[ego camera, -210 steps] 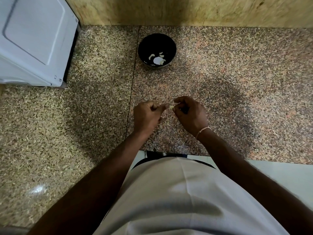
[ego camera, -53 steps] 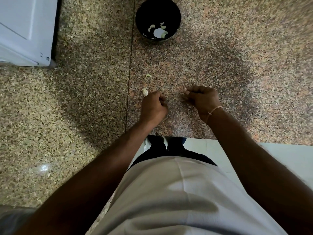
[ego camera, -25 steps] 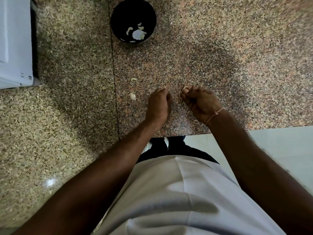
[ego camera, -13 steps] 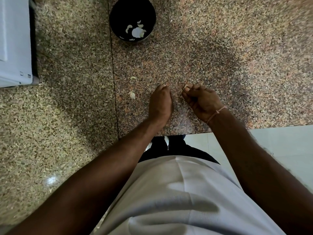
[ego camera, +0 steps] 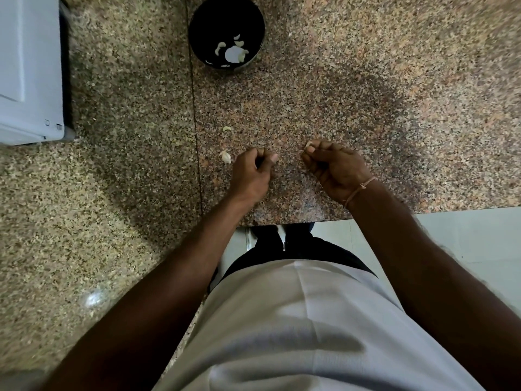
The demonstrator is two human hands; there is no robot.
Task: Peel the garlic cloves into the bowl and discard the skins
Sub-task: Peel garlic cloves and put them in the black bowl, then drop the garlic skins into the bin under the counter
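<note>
A small pale garlic clove (ego camera: 308, 144) sits pinched at the fingertips of the right hand (ego camera: 335, 169), between the thumb and the first fingers, with the other fingers of that hand curled in toward the palm. Only a sliver of the clove shows past the nails, so whether its skin is on or off cannot be told. A thin thread band (ego camera: 358, 189) circles the right wrist.

The left hand (ego camera: 252, 176) lies a short way to the left of the right hand, apart from it, with bare counter between them. Its fingers are curled into a loose fist and the thumb is laid against the forefinger; whether something tiny is held inside cannot be told.

Just left of the left hand's knuckles, near but not touching, a pale piece of garlic (ego camera: 225, 157) lies on the granite counter (ego camera: 366, 94). A second, smaller pale piece (ego camera: 226, 128) lies a little farther out, ahead and left of the left hand. Whether these are cloves or skins is not clear.

Well ahead of both hands, in line with the left one, stands a black bowl (ego camera: 197, 38) holding several pale peeled cloves (ego camera: 232, 53) on its floor. Far to the left of the hands, a white appliance (ego camera: 28, 66) sits on the counter.
</note>
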